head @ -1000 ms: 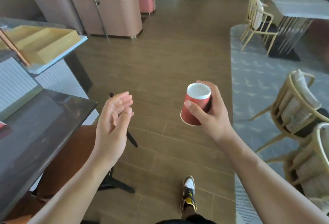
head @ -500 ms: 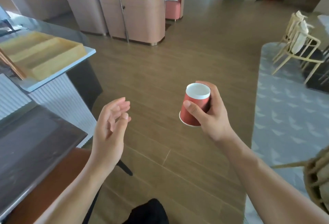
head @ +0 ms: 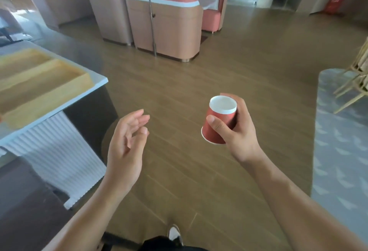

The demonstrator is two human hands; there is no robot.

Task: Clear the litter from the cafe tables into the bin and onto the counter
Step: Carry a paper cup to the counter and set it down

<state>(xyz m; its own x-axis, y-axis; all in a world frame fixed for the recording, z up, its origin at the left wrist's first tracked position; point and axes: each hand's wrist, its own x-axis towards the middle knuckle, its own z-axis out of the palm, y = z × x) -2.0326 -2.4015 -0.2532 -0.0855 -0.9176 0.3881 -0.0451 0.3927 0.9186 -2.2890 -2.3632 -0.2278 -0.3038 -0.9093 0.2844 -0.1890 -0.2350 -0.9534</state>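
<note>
A red paper cup [head: 218, 123] with a white base is held upside down and tilted in my right hand [head: 240, 131], thumb across its front and fingers wrapped behind. The cup hangs in the air over the wooden floor, right of centre. My left hand [head: 127, 143] is raised beside it at about the same height, palm turned inward, fingers relaxed and holding nothing. A counter [head: 99, 80] with a white top edge stands to the left of my left hand. No bin is in view.
A wooden divided tray [head: 41, 83] lies on the counter at left. Tan and coral booth seats [head: 165, 25] and a metal pole [head: 151, 19] stand ahead. A grey patterned rug [head: 340, 141] and a rattan chair [head: 358, 79] are on the right. My shoe [head: 175, 233] shows below.
The view has swung left and forward: the counter and booths are closer, the chairs on the right have slid out of view. Both hands keep their pose, cup still held.
</note>
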